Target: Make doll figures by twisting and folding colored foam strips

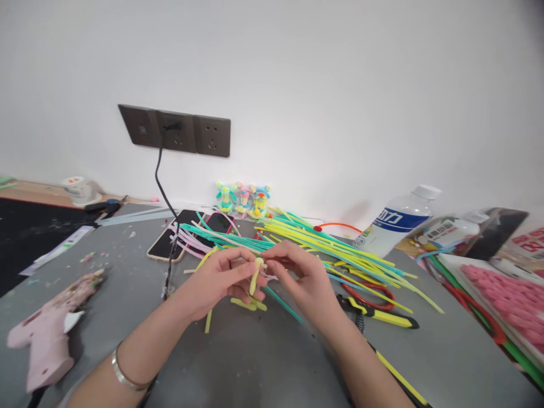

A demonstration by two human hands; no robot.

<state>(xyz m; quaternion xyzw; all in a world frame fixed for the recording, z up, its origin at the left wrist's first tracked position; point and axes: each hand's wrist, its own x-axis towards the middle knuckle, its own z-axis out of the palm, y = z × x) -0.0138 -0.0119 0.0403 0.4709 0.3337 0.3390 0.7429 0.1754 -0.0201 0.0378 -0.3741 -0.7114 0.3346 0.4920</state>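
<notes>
My left hand (229, 277) is closed, pinching a small pale-yellow pipe cleaner piece (254, 280) with a bent or rolled top end. At that same end, the thumb and fingertips of my right hand (301, 275) are pinched together; the exact contact is partly hidden by the fingers. Short yellow pipe cleaner pieces (246, 305) lie on the grey mat just below my left hand. Behind both hands spreads a loose pile of yellow, teal and lilac pipe cleaners (340, 243).
Several small fuzzy figures (243, 199) stand by the wall. At left lies a pink glue gun (46, 334); a black cable (157, 170) runs from the socket. Phones (170, 241) lie behind. Yellow-black pliers (382, 315), a bottle (393, 221) and pink fuzzy material (505, 300) are at right.
</notes>
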